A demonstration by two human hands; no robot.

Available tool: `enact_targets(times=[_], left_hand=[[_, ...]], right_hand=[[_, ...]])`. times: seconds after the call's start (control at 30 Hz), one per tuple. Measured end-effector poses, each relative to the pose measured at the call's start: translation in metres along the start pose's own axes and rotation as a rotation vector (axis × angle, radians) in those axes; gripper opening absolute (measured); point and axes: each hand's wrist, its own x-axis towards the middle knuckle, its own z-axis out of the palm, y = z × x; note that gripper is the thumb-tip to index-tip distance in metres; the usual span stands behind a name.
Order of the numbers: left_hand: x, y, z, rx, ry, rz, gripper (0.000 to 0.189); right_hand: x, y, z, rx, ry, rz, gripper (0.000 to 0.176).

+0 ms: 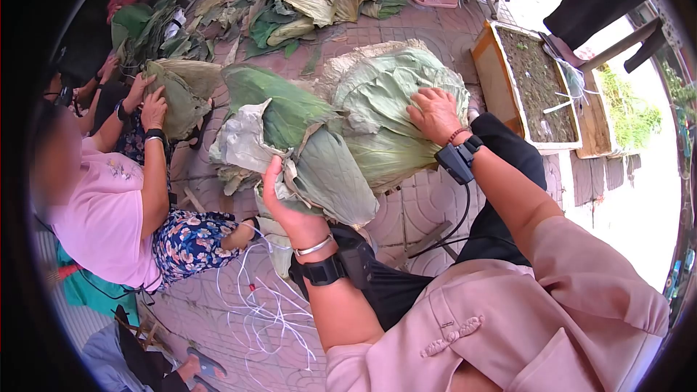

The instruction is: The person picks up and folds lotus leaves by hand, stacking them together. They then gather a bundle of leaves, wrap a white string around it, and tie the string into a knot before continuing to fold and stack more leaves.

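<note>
My left hand point(287, 210) is wrapped round the underside of a bundle of large green and grey dried leaves point(305, 149), thumb showing at its near edge and the other fingers hidden beneath. To the right, a broad stack of flattened pale green leaves point(388, 94) lies over my lap and knees. My right hand point(438, 114) rests on top of this stack, palm down with its fingers slightly spread. The bundle overlaps the left side of the stack.
A co-worker in a pink shirt point(109, 210) holds leaves point(178, 101) at the left. More leaves point(312, 3) are heaped on the paving at the back. Soil-filled box point(501, 76) stands right; white strings point(265, 312) lie near my left forearm.
</note>
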Motion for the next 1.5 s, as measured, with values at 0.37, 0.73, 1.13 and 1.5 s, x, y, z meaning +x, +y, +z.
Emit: enact_targets(times=[0.37,0.73,1.13,1.5], left_hand=[[-0.021,0.008,-0.01,-0.117,0.032,-0.009,0.028],[0.006,-0.001,0.0,-0.114,-0.079,-0.089,0.044],[-0.002,-0.02,0.01,0.086,-0.293,0.017,0.039],[-0.021,0.0,0.009,0.057,-0.047,0.149,0.021]], right_hand=[[0.069,-0.026,0.036,0.249,-0.222,-0.217,0.035],[0.024,-0.106,-0.091,0.858,-0.106,-0.182,0.03],[0.032,-0.14,-0.075,0.567,0.128,-0.482,0.011],[0.091,-0.045,-0.157,0.821,0.373,-0.192,0.015]])
